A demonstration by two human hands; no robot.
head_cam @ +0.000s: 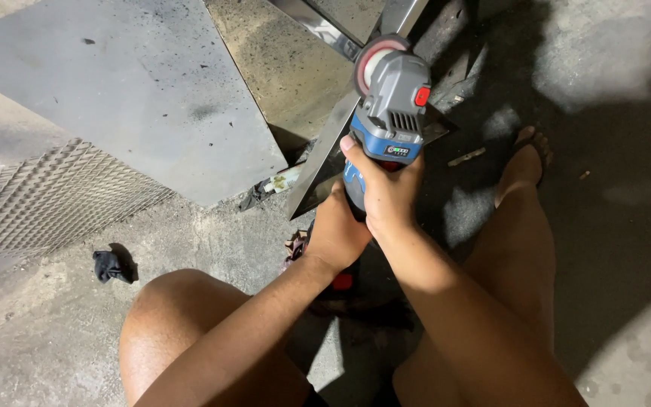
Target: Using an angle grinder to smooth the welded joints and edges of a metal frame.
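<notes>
A blue and grey cordless angle grinder [390, 105] with a reddish disc [371, 59] at its far end is held over a long angled metal bar [325, 154] on the floor. My right hand [387, 190] wraps the grinder's blue body from above, thumb along its left side. Just below and to the left, my left hand [337, 230] grips the rear of the handle. The disc sits close to the bar; contact is not clear. The grinder's battery end is hidden under my hands.
A large grey metal sheet [129, 83] and expanded mesh [47, 200] lie at left. A rusty plate [288, 60] lies beyond. A dark rag [111, 265] rests on the concrete. My bare knees and right foot [525, 162] flank the work.
</notes>
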